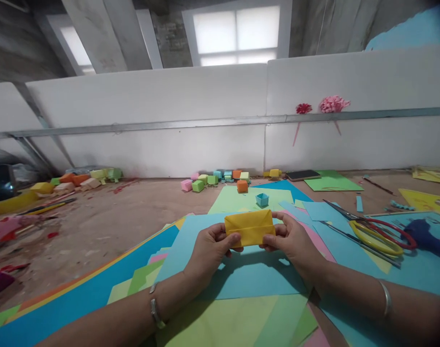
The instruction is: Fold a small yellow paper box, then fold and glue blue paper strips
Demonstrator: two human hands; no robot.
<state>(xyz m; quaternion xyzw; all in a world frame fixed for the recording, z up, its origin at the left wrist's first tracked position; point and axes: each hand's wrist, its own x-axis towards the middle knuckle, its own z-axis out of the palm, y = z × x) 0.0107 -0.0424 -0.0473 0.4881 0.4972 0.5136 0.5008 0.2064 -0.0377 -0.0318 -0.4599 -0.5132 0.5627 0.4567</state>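
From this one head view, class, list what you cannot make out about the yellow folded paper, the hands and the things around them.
- Back and underside of the yellow folded paper: turned away, ends covered by the left hand and right hand.
- Dark blue tool: blurred at the right edge.
- Paper boxes by the white wall: too small for fold details.
- Scissors: blade tips lost among the paper sheets.

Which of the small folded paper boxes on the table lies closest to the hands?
The small blue open-topped paper box, alone on the light green sheet just beyond the hands. The orange cube and the others lie farther back.
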